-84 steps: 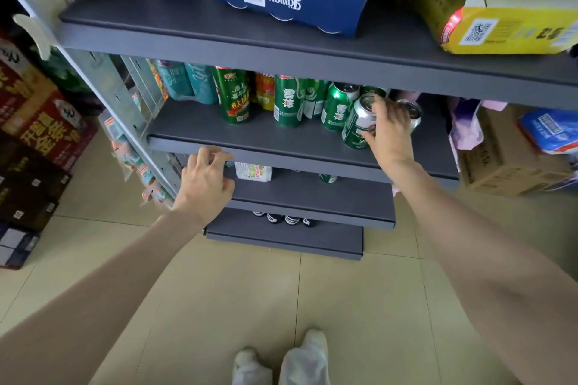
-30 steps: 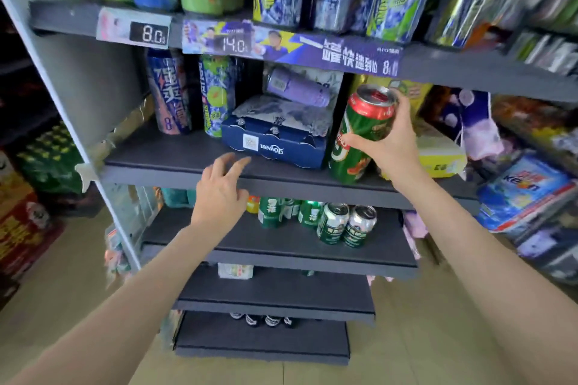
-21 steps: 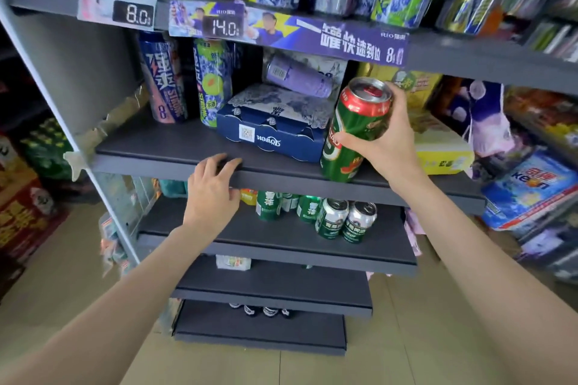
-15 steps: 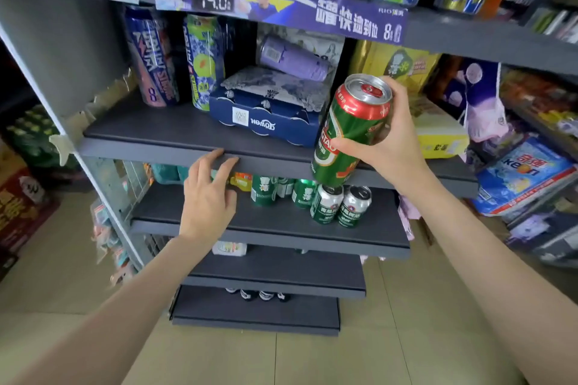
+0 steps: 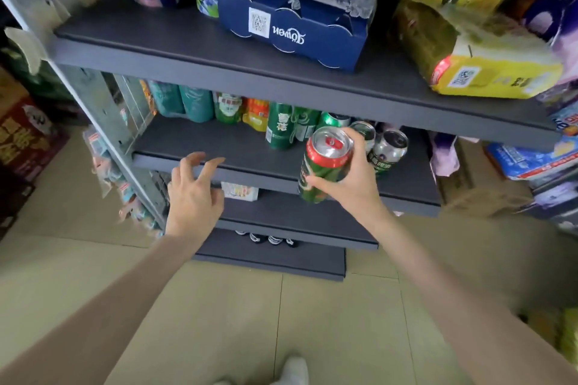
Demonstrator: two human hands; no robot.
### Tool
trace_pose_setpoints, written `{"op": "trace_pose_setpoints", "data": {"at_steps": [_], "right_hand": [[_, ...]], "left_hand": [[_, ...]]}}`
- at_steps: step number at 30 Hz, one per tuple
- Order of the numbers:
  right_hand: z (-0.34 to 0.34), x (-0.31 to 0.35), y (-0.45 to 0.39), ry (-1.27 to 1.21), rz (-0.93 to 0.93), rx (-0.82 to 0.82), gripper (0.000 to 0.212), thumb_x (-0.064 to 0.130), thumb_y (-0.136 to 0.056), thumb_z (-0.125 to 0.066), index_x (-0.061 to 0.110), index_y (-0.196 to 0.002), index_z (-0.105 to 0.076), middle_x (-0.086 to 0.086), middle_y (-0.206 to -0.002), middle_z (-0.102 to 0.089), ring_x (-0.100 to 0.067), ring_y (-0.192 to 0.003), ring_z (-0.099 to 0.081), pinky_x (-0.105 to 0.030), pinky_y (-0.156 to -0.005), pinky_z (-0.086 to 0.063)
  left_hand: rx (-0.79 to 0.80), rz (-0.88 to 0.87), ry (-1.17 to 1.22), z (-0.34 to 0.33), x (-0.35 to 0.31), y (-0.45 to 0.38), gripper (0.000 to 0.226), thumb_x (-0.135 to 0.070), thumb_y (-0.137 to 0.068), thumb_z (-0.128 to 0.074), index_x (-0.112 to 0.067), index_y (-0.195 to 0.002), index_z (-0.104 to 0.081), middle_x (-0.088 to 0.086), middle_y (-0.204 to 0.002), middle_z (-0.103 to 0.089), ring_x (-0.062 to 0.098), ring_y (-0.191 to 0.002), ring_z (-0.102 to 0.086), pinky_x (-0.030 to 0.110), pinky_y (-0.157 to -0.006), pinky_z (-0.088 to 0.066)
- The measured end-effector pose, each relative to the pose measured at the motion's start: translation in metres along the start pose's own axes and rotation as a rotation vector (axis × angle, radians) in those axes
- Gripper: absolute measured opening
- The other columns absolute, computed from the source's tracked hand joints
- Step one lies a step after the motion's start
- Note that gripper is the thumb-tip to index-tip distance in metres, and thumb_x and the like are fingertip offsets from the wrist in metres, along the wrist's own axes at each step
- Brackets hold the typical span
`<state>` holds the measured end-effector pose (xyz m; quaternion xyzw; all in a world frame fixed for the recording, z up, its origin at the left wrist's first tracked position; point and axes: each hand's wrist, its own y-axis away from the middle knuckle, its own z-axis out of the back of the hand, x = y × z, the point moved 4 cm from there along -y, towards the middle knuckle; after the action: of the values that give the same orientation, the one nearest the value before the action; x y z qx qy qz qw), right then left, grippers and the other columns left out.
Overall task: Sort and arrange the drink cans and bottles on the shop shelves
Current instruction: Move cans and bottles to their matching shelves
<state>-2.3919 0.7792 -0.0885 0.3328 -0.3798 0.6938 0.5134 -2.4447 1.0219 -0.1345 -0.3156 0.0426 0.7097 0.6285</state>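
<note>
Your right hand (image 5: 350,184) grips red-topped green can (image 5: 323,166) just before middle shelf (image 5: 219,147), ready to place w/ green cans (image 5: 287,128); left hand (image 5: 194,194) splayed, empty.

Right hand (image 5: 350,184) grips a green can with a red top band (image 5: 323,166), tilted, held in front of the edge of the middle shelf (image 5: 219,147). Left hand (image 5: 194,194) open, fingers spread, hovering at that shelf's front edge; contact not resolvable. On the shelf: a row of green and teal cans (image 5: 281,130) at the back, two silver-topped cans (image 5: 389,150) just beyond the held can. Upper shelf (image 5: 187,40) carries a dark blue carton (image 5: 294,28) and a yellow pack (image 5: 488,72). Tiled floor (image 5: 250,322) below.
</note>
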Motion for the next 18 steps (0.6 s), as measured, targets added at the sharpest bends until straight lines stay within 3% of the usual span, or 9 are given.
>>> {"op": "trace_pose_setpoints", "data": {"at_steps": [2,5,8,11,18], "right_hand": [[-0.017,-0.014,-0.019,-0.099,-0.084,-0.152,0.086,0.01,-0.062,-0.086,0.027,-0.128,-0.034,0.01,-0.12,-0.049,-0.003,-0.108,-0.051,-0.005,-0.091,-0.039],[-0.036,-0.024,-0.049,-0.129,-0.139,-0.303,0.085,0.01,-0.064,-0.084,0.018,-0.132,-0.033,0.006,-0.118,-0.051,-0.008,-0.106,-0.052,-0.016,-0.096,-0.039],[-0.048,-0.03,-0.077,-0.045,-0.165,-0.335,0.072,0.013,-0.068,-0.081,0.007,-0.125,-0.037,-0.001,-0.115,-0.053,-0.013,-0.101,-0.049,-0.02,-0.095,-0.038],[-0.056,-0.037,-0.09,0.024,-0.165,-0.363,0.074,0.017,-0.07,-0.08,0.004,-0.128,-0.036,-0.01,-0.126,-0.052,-0.024,-0.115,-0.048,-0.03,-0.102,-0.036],[-0.049,-0.037,-0.07,0.117,-0.019,-0.4,0.089,0.019,-0.073,-0.078,0.001,-0.142,-0.025,-0.019,-0.142,-0.032,-0.028,-0.133,-0.032,-0.014,-0.103,-0.018]], "left_hand": [[-0.034,0.01,-0.02,0.001,0.009,0.004,0.048,0.001,-0.072,-0.048,-0.007,-0.118,-0.06,0.026,-0.12,-0.047,0.046,-0.1,-0.047,0.054,-0.08,-0.042],[-0.039,0.045,-0.022,-0.005,0.019,0.007,0.049,0.002,-0.07,-0.048,-0.008,-0.116,-0.061,0.026,-0.116,-0.049,0.047,-0.095,-0.048,0.053,-0.076,-0.042],[0.006,0.066,0.009,-0.018,0.019,0.005,0.052,0.012,-0.07,-0.055,-0.008,-0.118,-0.06,0.026,-0.119,-0.047,0.047,-0.096,-0.046,0.054,-0.08,-0.041],[0.026,0.058,0.013,-0.027,0.015,0.001,0.052,0.011,-0.071,-0.055,-0.009,-0.12,-0.059,0.024,-0.121,-0.046,0.044,-0.1,-0.046,0.053,-0.081,-0.041],[0.097,0.054,0.082,-0.056,0.005,0.005,0.051,0.011,-0.075,-0.054,-0.008,-0.122,-0.058,0.022,-0.124,-0.044,0.041,-0.105,-0.044,0.049,-0.087,-0.038]]}}
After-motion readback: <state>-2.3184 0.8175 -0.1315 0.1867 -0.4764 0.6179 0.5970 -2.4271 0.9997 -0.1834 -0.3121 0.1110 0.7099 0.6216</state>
